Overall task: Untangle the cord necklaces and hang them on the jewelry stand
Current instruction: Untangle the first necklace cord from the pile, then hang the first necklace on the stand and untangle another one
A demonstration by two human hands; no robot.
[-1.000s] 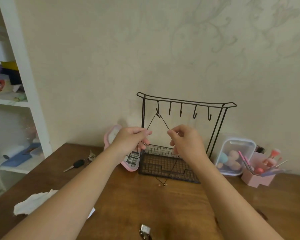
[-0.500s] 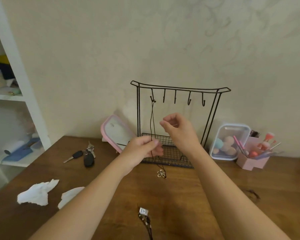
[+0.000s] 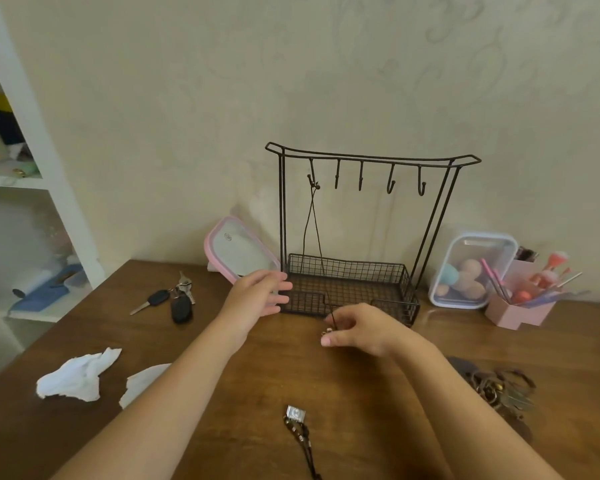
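Lowered, right hand (image 3: 357, 327) pinches necklace (image 3: 313, 223) near pendant (image 3: 327, 331).

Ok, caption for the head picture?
Cord necklace hangs from the jewelry stand's left hook; right hand pinches its pendant end.

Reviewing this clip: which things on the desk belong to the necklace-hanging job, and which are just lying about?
Job: jewelry stand; hanging necklace on its leftmost hook, lower end pinched by the right hand; beaded necklace near the front edge; tangled cords, right.
Lying about: keys; tissues; pink-rimmed lid; sponge box; brush holder.
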